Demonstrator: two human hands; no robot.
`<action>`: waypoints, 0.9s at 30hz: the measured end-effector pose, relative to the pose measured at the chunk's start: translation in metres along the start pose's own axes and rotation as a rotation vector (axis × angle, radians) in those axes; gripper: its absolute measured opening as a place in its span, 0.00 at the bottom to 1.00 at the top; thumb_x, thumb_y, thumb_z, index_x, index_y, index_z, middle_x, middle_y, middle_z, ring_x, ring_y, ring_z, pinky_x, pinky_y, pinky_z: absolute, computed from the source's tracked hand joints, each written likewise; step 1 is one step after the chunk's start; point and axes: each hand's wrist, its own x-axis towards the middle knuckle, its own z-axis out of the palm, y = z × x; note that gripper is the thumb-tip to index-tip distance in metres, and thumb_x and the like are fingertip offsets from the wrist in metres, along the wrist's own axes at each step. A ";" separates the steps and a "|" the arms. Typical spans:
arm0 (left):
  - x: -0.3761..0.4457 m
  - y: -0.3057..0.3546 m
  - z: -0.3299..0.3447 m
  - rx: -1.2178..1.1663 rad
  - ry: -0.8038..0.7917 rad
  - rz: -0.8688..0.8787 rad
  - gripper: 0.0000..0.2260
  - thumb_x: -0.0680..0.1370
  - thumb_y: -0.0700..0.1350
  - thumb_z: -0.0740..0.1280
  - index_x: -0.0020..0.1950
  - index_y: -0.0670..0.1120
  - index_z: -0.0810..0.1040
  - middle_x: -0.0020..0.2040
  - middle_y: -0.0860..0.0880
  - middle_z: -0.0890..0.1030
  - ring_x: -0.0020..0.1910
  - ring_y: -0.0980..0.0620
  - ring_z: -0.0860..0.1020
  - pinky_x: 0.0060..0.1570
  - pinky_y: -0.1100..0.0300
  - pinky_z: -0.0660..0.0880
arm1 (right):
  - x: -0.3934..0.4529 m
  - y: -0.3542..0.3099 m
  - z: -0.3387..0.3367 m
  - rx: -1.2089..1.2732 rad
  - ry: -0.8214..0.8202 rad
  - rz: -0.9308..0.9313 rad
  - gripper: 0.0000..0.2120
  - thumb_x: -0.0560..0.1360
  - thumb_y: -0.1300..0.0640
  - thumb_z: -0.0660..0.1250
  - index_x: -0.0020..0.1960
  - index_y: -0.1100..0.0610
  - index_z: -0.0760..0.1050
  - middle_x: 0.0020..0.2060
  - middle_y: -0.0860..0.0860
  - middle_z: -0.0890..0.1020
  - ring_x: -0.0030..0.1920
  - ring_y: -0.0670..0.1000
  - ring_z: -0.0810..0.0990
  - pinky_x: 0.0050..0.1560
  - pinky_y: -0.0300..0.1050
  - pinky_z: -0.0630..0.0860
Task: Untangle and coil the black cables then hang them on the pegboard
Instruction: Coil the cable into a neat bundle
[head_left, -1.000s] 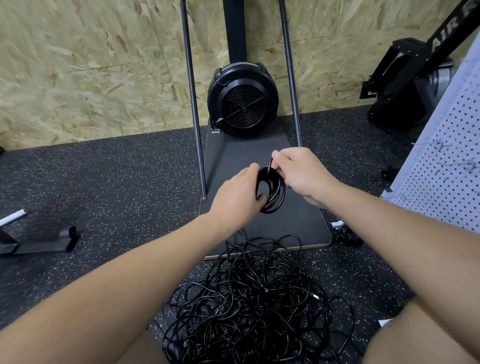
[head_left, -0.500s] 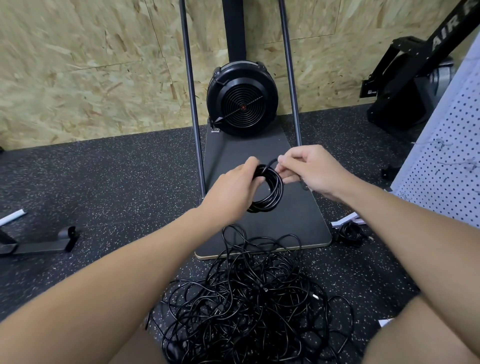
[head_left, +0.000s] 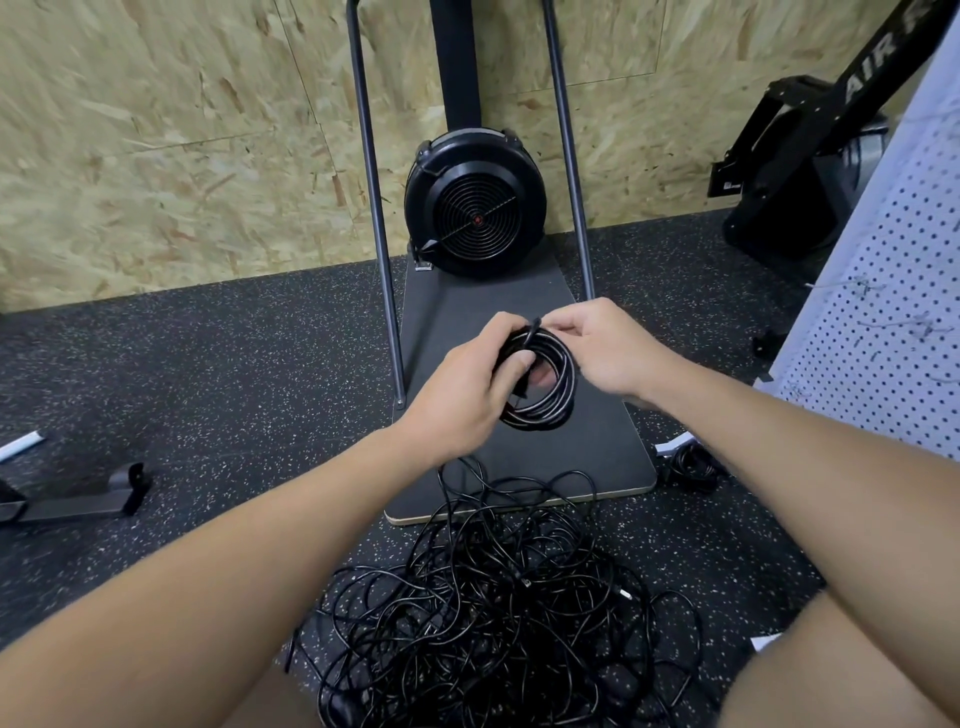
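Black cables: 1 small coil (head_left: 545, 379) held at the centre of the frame, above the dark base board (head_left: 597, 457) of an exercise machine; the rest lie as a loose tangled pile (head_left: 493, 613) on the floor at lower centre.
Left hand (head_left: 467, 384): fingers curled round the left side of the coil, thumb across the loops, gripping it.
Right hand (head_left: 608, 348): fingers pinch the coil's top, just beside the cable end (head_left: 532, 332) that sticks up there.
Change: over the last 1 second the hands have drawn closer together and the coil now faces the camera more openly, its loops looking rounder and neater (the right hand has moved from the loose strand onto the top of the bundle).
Meaning: this cable looks fully wound, and I judge the hands are tucking or securing its free end.
Pegboard (head_left: 883, 338): white, at the right edge of the frame, well apart from the hands; its hooks (head_left: 919, 327) carry no cable that I can see.
Remaining: hanging this coil, then the pile, which still looks heavily knotted.
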 end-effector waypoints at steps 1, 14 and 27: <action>0.000 -0.001 -0.001 0.015 -0.001 0.001 0.06 0.90 0.47 0.62 0.67 0.50 0.73 0.48 0.54 0.82 0.45 0.55 0.81 0.51 0.55 0.77 | 0.000 0.000 0.001 0.047 0.000 0.023 0.10 0.86 0.64 0.68 0.51 0.62 0.87 0.41 0.63 0.89 0.42 0.58 0.89 0.48 0.52 0.88; 0.000 -0.007 0.009 0.132 -0.020 -0.025 0.12 0.90 0.49 0.58 0.74 0.53 0.67 0.56 0.54 0.82 0.51 0.50 0.79 0.49 0.52 0.71 | 0.003 -0.001 0.014 0.107 0.194 0.130 0.16 0.82 0.53 0.75 0.38 0.59 0.88 0.31 0.54 0.86 0.31 0.47 0.81 0.42 0.43 0.77; 0.009 -0.012 0.001 0.239 -0.066 0.025 0.17 0.89 0.46 0.62 0.76 0.58 0.64 0.58 0.55 0.80 0.53 0.47 0.78 0.51 0.49 0.73 | -0.002 -0.002 -0.004 0.224 -0.348 0.248 0.16 0.83 0.43 0.70 0.60 0.55 0.83 0.51 0.49 0.88 0.50 0.45 0.84 0.59 0.46 0.77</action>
